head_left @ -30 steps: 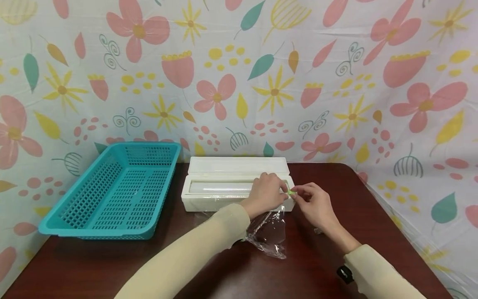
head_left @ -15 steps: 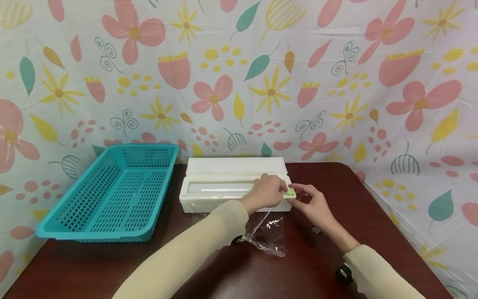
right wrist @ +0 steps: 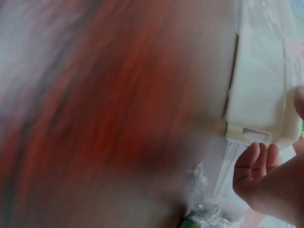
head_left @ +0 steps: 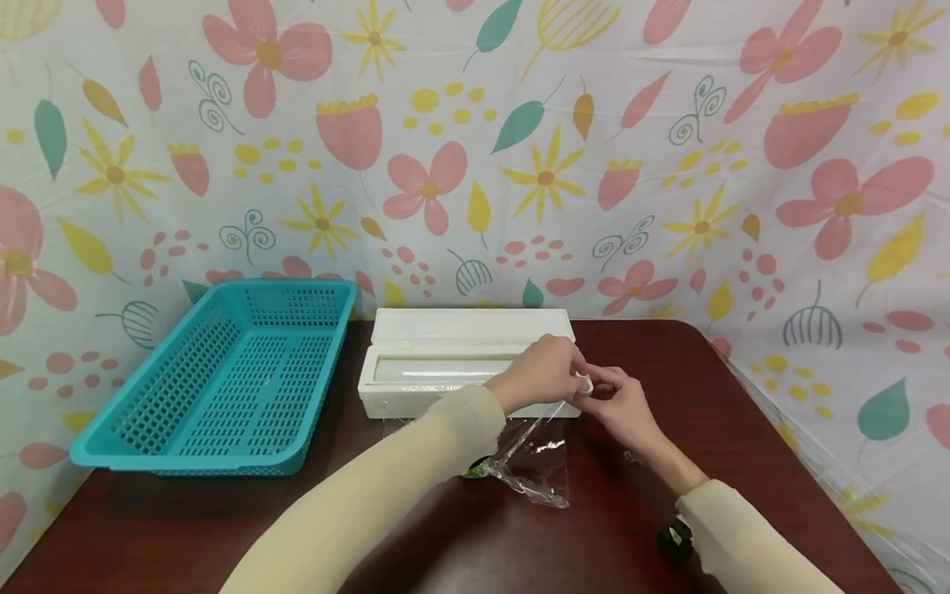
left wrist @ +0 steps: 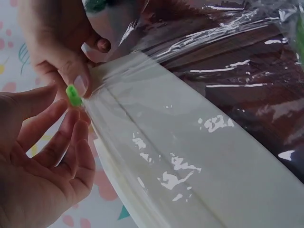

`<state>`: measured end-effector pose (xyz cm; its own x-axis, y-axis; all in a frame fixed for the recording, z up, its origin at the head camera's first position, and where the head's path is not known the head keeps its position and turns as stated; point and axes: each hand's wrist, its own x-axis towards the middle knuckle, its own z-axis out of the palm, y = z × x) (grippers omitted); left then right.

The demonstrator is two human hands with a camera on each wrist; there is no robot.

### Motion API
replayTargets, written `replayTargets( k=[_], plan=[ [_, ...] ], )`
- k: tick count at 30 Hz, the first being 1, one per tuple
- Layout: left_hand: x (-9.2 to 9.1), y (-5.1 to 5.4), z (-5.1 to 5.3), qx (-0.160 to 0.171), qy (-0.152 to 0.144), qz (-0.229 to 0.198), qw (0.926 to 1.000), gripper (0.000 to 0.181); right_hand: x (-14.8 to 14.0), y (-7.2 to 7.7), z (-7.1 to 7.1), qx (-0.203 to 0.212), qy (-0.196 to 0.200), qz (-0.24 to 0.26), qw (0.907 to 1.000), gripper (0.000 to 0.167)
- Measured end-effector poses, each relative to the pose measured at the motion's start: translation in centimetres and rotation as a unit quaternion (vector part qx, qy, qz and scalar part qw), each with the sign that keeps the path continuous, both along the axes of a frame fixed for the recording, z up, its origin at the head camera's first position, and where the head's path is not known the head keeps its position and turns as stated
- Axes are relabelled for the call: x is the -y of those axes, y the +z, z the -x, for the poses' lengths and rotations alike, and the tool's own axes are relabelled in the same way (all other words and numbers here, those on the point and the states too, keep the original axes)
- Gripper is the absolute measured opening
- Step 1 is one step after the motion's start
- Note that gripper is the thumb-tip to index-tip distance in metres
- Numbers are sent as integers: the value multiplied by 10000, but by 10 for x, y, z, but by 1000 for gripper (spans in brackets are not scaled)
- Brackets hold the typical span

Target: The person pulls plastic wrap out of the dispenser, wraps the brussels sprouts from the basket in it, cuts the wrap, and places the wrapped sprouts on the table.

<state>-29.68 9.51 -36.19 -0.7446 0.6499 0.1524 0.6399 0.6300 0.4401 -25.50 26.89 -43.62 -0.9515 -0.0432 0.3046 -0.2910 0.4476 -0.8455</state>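
A long white cling film box (head_left: pixel 401 403) lies on the table, its lid (head_left: pixel 475 326) raised at the back and a film roll (head_left: pixel 423 370) inside. Clear film (head_left: pixel 545 462) hangs over its front onto the table. My left hand (head_left: pixel 538 371) reaches across to the box's right end; its fingertips sit close beside a green slider piece (left wrist: pixel 73 95), loosely bent, with nothing seen between thumb and index. My right hand (head_left: pixel 623 404) is at that same end, its thumb pinching the slider (right wrist: pixel 302 127) at the corner, other fingers curled against the end wall. The head view hides the slider.
A teal plastic basket (head_left: pixel 319 412) stands at the left of the dark red table (head_left: pixel 631 511). Something green (head_left: pixel 478 469) shows beneath the film by my left forearm. A small clear scrap (head_left: pixel 632 456) lies near my right wrist. A floral curtain (head_left: pixel 475 165) closes the back.
The green slider was visible between both hands, then at the box's right corner; my hands now cover it in the head view. My left hand has shifted slightly right, towards the right hand.
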Motion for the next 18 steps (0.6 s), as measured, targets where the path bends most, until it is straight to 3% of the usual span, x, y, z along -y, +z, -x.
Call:
replayTargets(
  k=[7,18],
  plan=[
    [-10,-2,0,-148,79,152,9997,11,-3,-1,0,428,-19,273,9987,55],
    [-11,0,4,-350,-12,255,9991,11,-2,1,2,500,-135,226,9984,48]
  ],
)
